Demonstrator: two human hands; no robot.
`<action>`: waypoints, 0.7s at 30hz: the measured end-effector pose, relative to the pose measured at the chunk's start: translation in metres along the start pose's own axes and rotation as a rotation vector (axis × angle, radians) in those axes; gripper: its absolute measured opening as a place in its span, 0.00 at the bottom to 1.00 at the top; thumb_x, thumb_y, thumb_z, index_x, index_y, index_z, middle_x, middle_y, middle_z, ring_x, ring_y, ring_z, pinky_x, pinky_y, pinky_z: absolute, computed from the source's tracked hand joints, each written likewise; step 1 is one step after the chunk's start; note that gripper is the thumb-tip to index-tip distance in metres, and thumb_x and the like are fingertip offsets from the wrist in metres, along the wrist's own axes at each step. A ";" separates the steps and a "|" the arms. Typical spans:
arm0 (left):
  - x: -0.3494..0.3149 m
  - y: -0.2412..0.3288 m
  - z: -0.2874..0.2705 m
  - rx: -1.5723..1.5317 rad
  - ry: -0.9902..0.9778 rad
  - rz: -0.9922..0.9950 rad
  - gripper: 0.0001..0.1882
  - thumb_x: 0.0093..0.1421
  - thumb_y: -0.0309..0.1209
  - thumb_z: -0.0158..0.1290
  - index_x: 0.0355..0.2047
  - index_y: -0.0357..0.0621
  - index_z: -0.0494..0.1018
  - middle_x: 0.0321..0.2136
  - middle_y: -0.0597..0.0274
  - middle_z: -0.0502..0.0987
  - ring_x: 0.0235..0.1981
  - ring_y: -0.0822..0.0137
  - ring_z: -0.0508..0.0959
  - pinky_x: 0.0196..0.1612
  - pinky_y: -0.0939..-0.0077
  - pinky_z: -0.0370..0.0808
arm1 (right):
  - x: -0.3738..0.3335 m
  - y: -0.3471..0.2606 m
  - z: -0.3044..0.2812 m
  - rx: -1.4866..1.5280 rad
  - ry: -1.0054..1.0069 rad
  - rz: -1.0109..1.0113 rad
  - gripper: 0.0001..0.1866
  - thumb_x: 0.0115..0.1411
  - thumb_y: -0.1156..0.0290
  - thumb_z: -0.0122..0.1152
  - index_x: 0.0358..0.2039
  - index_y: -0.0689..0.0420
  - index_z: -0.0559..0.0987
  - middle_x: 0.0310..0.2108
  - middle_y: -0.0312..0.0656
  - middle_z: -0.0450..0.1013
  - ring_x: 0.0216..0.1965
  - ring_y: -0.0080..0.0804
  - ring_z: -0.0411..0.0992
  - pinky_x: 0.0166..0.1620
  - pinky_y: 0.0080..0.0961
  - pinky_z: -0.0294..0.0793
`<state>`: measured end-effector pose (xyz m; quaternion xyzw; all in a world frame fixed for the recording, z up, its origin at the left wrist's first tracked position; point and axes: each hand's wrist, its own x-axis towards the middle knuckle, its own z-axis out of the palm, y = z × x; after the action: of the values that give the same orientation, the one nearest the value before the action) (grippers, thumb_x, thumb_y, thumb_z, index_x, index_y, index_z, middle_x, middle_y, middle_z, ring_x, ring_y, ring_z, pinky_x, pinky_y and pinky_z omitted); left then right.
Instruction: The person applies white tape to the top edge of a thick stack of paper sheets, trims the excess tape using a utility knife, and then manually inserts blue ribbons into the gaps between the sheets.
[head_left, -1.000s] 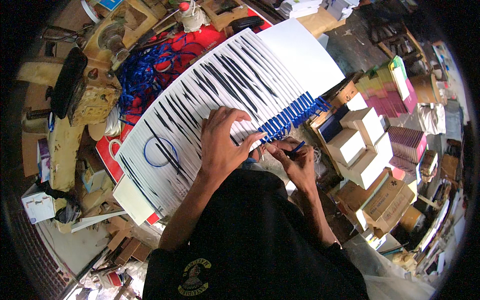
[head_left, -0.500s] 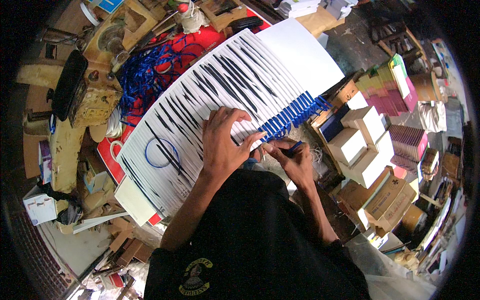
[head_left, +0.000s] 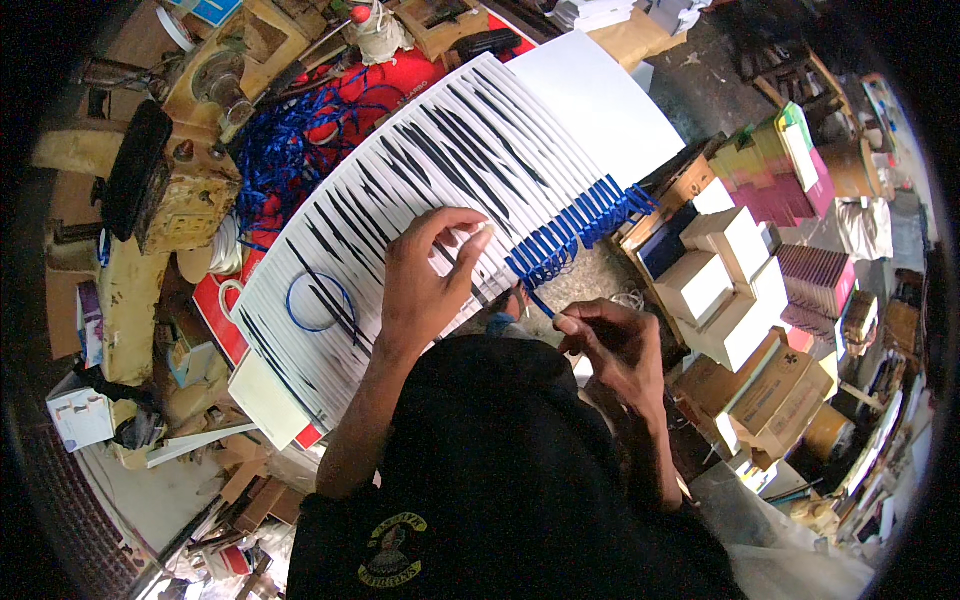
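Note:
A long row of thin white booklets [head_left: 385, 185], overlapping with dark gaps between them, stretches diagonally across the middle. Short blue ribbon ends [head_left: 575, 232] hang in a line off its right edge. My left hand [head_left: 430, 280] rests over the booklets, thumb and forefinger tips brought together; whatever may be between them is too small to make out. To the right, off the row's edge, my right hand [head_left: 620, 350] pinches the end of a blue ribbon [head_left: 540, 303] that runs up to the last hanging ends. A loose blue loop [head_left: 320, 302] lies on the booklets, left of my left hand.
Beneath the booklets is a red surface [head_left: 215, 320], with a tangle of blue ribbon [head_left: 275, 150] beyond. A wooden-framed machine [head_left: 190, 200] stands left. White book blocks [head_left: 720, 290] and a cardboard box [head_left: 775, 400] are stacked right. A plain white sheet [head_left: 600, 105] lies at the far end.
My right hand has drawn away from the booklets, down and right, pulling the ribbon out. My left hand has shifted slightly left, its thumb and forefinger closing together.

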<state>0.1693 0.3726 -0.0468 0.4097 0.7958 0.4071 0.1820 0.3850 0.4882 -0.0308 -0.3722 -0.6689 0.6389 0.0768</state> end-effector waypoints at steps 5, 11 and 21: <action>-0.010 -0.001 0.001 -0.078 0.044 0.054 0.09 0.64 0.29 0.58 0.44 0.44 0.80 0.40 0.60 0.82 0.39 0.67 0.79 0.43 0.73 0.73 | 0.012 0.006 0.024 0.283 -0.042 0.121 0.10 0.66 0.67 0.65 0.37 0.61 0.82 0.29 0.29 0.75 0.30 0.17 0.69 0.35 0.17 0.67; -0.013 -0.005 0.005 -0.063 0.088 0.101 0.09 0.62 0.26 0.58 0.43 0.42 0.78 0.39 0.57 0.81 0.40 0.62 0.80 0.43 0.71 0.75 | 0.025 0.028 0.047 0.409 0.020 0.081 0.11 0.65 0.66 0.67 0.37 0.62 0.83 0.30 0.32 0.77 0.31 0.18 0.72 0.38 0.18 0.71; -0.015 -0.004 0.016 0.044 0.161 0.153 0.12 0.56 0.27 0.63 0.41 0.44 0.78 0.39 0.59 0.80 0.40 0.61 0.79 0.42 0.69 0.73 | 0.033 0.032 0.050 0.377 0.054 0.096 0.11 0.64 0.66 0.68 0.36 0.63 0.84 0.30 0.36 0.80 0.33 0.21 0.75 0.40 0.20 0.73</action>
<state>0.1862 0.3668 -0.0600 0.4391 0.7830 0.4339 0.0770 0.3459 0.4650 -0.0811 -0.3997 -0.5166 0.7455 0.1322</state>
